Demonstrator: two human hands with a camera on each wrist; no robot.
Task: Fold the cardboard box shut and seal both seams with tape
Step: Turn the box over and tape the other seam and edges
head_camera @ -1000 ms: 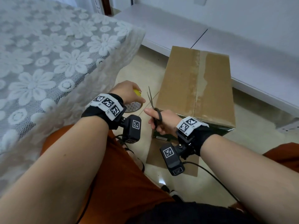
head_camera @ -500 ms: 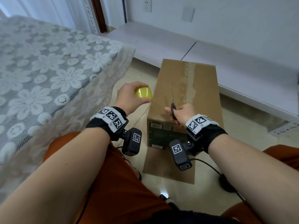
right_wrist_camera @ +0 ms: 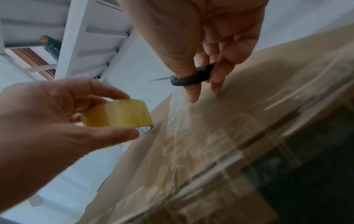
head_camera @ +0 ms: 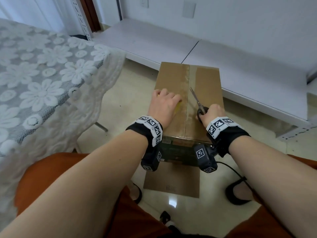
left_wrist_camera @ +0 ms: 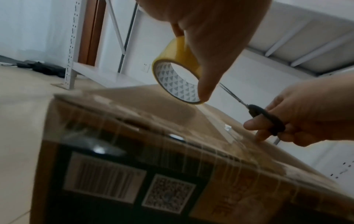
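Observation:
A brown cardboard box (head_camera: pixel 207 83) stands on the floor with its top flaps folded shut and a shiny tape strip along the middle seam. My left hand (head_camera: pixel 163 103) grips a yellow tape roll (left_wrist_camera: pixel 178 68) just above the box top, left of the seam; a clear strip of tape (left_wrist_camera: pixel 214 121) runs from the roll down to the box. My right hand (head_camera: pixel 212 112) holds black-handled scissors (head_camera: pixel 199 107), blades closed and pointing away along the seam, while its fingertips (right_wrist_camera: pixel 192 97) press on the box top near the front edge.
A table with a white lace cloth (head_camera: pixel 42 79) stands at the left. A low white shelf (head_camera: pixel 240 62) runs behind the box. A flat cardboard piece (head_camera: pixel 171 182) lies on the tiled floor under the box's near end. My knees and feet are close below.
Both hands have moved up from beside the box's near end onto its top. The left hand has brought the tape roll over the lid. The scissors blades have closed.

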